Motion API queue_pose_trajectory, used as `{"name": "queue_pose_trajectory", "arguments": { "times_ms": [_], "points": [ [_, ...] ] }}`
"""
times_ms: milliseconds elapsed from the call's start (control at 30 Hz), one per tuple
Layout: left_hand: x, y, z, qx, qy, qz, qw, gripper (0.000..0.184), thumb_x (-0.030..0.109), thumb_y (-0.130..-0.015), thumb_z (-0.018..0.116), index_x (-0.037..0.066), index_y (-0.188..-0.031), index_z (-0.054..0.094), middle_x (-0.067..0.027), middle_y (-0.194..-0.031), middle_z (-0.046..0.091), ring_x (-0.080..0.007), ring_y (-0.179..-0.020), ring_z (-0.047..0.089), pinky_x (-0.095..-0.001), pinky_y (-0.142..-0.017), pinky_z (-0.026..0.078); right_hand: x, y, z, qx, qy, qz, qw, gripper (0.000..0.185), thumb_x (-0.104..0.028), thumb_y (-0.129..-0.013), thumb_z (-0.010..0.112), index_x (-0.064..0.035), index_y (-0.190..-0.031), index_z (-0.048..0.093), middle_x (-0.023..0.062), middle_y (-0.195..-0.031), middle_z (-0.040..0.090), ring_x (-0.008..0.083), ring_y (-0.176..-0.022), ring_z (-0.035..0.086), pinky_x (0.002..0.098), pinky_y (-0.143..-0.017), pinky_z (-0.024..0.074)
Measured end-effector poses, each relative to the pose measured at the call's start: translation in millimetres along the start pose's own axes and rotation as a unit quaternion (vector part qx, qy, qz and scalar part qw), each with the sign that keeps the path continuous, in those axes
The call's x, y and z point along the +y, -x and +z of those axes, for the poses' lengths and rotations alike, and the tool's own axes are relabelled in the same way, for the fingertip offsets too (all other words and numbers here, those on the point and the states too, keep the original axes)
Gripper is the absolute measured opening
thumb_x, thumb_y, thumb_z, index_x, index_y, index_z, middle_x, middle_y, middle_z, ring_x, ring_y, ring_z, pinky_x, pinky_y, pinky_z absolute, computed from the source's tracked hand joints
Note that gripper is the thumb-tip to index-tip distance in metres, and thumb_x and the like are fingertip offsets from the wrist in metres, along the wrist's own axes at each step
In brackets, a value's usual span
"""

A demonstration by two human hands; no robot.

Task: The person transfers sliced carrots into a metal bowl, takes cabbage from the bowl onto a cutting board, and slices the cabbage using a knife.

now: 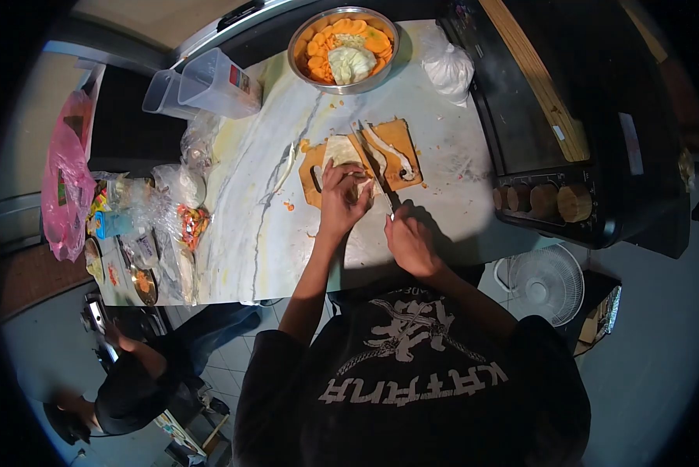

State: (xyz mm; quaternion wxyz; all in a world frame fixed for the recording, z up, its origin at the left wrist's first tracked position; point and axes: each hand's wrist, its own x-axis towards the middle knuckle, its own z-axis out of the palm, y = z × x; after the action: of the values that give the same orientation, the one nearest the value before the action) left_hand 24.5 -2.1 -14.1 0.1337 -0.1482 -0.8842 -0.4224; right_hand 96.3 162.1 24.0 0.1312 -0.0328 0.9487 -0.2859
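A wooden cutting board (pixel 406 138) lies on the marble-patterned table. My right hand (pixel 413 240) is wrapped round the handle of a knife (pixel 375 165), whose long blade slants up and left across the board. My left hand (pixel 345 198), its fingers curled, holds a pale piece of food (pixel 341 151) against the board, just left of the blade. I cannot tell exactly what this food is; the fingers hide part of it. Right of the knife lies a pale curved strip (pixel 388 145). Another thin pale strip (pixel 286 166) rests on the table, left of the board.
A metal bowl (pixel 293 61) beyond the board holds orange slices and pale leafy pieces. Clear plastic containers (pixel 219 84), a tied white bag (pixel 447 71) and plastic-wrapped food (pixel 163 210) stand around. A black oven (pixel 598 117) borders the right. Another person (pixel 135 389) is at lower left.
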Motion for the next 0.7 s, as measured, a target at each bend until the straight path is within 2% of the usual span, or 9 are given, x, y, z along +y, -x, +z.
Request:
{"name": "queue_pose_trajectory", "arguments": {
  "times_ms": [167,300,367,400,467,567,700],
  "points": [
    [-3,0,-2,-0.005,-0.002,0.011,1.000,0.011,0.008,-0.077,0.076,0.004,-0.084,0.069,-0.0075,-0.102,0.065,-0.0276,-0.107,0.061,-0.0540,-0.114,0.030,3,-4,5,-0.026,0.088,0.010,0.996,0.037,-0.026,-0.100,0.049,0.0104,-0.105,0.056,0.0221,-0.076,0.069,0.0384,-0.075,0.071,0.0464,-0.066,0.0573],
    [-5,0,-3,-0.010,-0.004,0.014,1.000,0.011,0.008,-0.077,0.075,0.004,-0.085,0.069,-0.0079,-0.102,0.066,-0.0284,-0.106,0.062,-0.0540,-0.113,0.031,7,-2,3,-0.043,0.082,0.017,0.996,0.038,-0.027,-0.100,0.049,0.0095,-0.107,0.055,0.0215,-0.077,0.070,0.0377,-0.076,0.071,0.0458,-0.066,0.0573],
    [-5,0,-3,-0.008,0.002,0.014,1.000,0.012,0.008,-0.077,0.075,0.004,-0.085,0.069,-0.0080,-0.102,0.066,-0.0286,-0.106,0.062,-0.0539,-0.113,0.032,17,2,12,0.006,0.079,0.015,0.997,0.035,-0.032,-0.101,0.049,0.0030,-0.099,0.050,0.0219,-0.075,0.067,0.0408,-0.071,0.068,0.0490,-0.065,0.0553],
    [-5,0,-4,-0.007,0.009,0.012,1.000,0.012,0.007,-0.077,0.076,0.004,-0.086,0.069,-0.0080,-0.101,0.066,-0.0288,-0.105,0.062,-0.0539,-0.113,0.032,18,3,10,0.005,0.078,0.014,0.997,0.035,-0.032,-0.101,0.049,0.0030,-0.099,0.050,0.0219,-0.075,0.067,0.0408,-0.071,0.068,0.0490,-0.065,0.0553],
    [-4,1,-4,-0.007,0.008,0.012,1.000,0.012,0.007,-0.077,0.075,0.004,-0.086,0.069,-0.0081,-0.101,0.066,-0.0288,-0.105,0.062,-0.0539,-0.113,0.032,18,2,3,-0.036,0.056,0.047,0.997,0.035,-0.033,-0.101,0.049,0.0021,-0.101,0.050,0.0229,-0.078,0.067,0.0413,-0.076,0.068,0.0507,-0.069,0.0546],
    [-3,0,-4,-0.007,0.004,0.013,1.000,0.012,0.007,-0.078,0.075,0.004,-0.087,0.069,-0.0081,-0.101,0.066,-0.0287,-0.104,0.063,-0.0539,-0.113,0.032,18,2,-7,-0.058,0.054,0.049,0.996,0.036,-0.034,-0.100,0.049,0.0019,-0.104,0.051,0.0233,-0.081,0.067,0.0415,-0.080,0.067,0.0525,-0.072,0.0531],
    [-6,1,-3,-0.007,0.008,0.017,1.000,0.012,0.007,-0.078,0.075,0.004,-0.088,0.069,-0.0082,-0.101,0.065,-0.0278,-0.104,0.063,-0.0544,-0.113,0.031,27,8,-5,-0.023,0.064,0.033,0.997,0.040,-0.035,-0.100,0.050,0.0032,-0.112,0.052,0.0227,-0.081,0.067,0.0418,-0.080,0.067,0.0526,-0.073,0.0523]
  ]
}}
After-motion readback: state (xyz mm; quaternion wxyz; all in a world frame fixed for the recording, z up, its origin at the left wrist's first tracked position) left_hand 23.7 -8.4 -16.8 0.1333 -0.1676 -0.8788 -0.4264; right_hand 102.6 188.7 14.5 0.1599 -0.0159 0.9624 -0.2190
